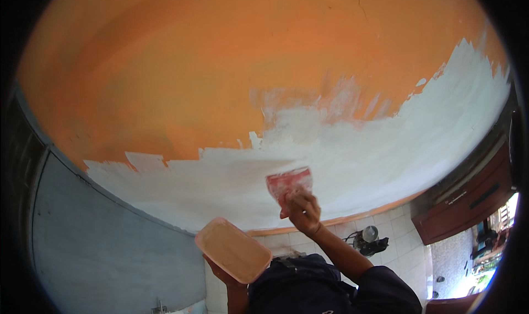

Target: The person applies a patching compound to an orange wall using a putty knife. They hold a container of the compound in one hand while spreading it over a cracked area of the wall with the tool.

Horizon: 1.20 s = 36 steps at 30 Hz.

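My right hand [305, 210] is closed around a red putty scraper [287, 184] with a wide blade, smeared with white. Its blade is at the white-coated part of the wall [358, 154]; whether it touches cannot be told. From below and the side, my left hand [221, 271] holds a shallow peach-coloured rectangular tray [234, 250], tilted, low in front of me. Most of that hand's fingers are hidden behind the tray. Above the white coat, the wall is bare orange [264, 49], with a ragged, streaky border between the two.
A grey-blue panel [121, 231] stands at the left. On the pale tiled floor [399, 234] at the right sit a round clear-looking container [370, 234] and a black bag-like thing [379, 245]. Farther right are a brown wooden door [465, 206] and a bright opening.
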### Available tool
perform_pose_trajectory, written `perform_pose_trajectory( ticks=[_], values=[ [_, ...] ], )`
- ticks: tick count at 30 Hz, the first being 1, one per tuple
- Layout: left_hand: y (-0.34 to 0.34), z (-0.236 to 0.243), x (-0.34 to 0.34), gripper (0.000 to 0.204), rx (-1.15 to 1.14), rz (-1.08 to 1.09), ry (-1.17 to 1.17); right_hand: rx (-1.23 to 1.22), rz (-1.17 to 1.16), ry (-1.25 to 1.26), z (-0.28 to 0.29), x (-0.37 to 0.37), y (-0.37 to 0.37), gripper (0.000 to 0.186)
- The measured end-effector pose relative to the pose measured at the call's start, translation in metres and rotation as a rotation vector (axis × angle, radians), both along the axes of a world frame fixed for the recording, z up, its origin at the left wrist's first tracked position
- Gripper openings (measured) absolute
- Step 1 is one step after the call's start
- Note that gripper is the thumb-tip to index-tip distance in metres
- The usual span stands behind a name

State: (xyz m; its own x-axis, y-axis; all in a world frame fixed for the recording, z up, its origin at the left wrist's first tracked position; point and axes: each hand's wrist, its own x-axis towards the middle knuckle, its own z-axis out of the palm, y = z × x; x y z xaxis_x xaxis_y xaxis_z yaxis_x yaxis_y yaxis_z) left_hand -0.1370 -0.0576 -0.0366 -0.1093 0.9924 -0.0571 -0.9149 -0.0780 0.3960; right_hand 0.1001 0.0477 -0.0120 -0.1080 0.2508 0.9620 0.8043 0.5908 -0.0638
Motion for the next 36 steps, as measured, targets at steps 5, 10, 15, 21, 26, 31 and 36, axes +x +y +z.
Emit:
perform_pose_trajectory(
  ticks=[5, 10, 15, 21, 26, 31, 36],
  values=[
    [-0.005, 0.001, 0.003, 0.059, -0.008, 0.034, 0.063, 0.306, -0.239, 0.0, 0.107, 0.012, 0.025, 0.022],
    [0.001, 0.012, 0.012, 0.06, 0.05, 0.07, 0.154, 0.254, -0.266, 0.031, 0.096, 0.015, 0.083, 0.019],
    [0.003, 0.0, 0.011, 0.058, 0.005, 0.057, 0.062, 0.068, -0.255, 0.008, -0.013, 0.005, 0.087, 0.023],
    [0.0, -0.006, 0.001, 0.057, 0.003, 0.133, 0.228, -0.186, -0.132, -0.037, -0.068, 0.005, 0.043, 0.031],
    [0.0, -0.016, 0.001, 0.058, 0.031, 0.09, 0.163, -0.296, 0.04, 0.091, -0.053, 0.012, -0.03, 0.028],
    [-0.001, 0.0, 0.022, 0.06, 0.046, 0.026, 0.145, -0.661, 0.003, 0.823, -0.003, 0.022, -0.092, 0.027],
    [-0.005, -0.012, 0.03, 0.066, -0.067, -0.077, 0.143, -0.99, 0.786, 1.908, 0.066, 0.036, -0.107, 0.033]
  ],
)
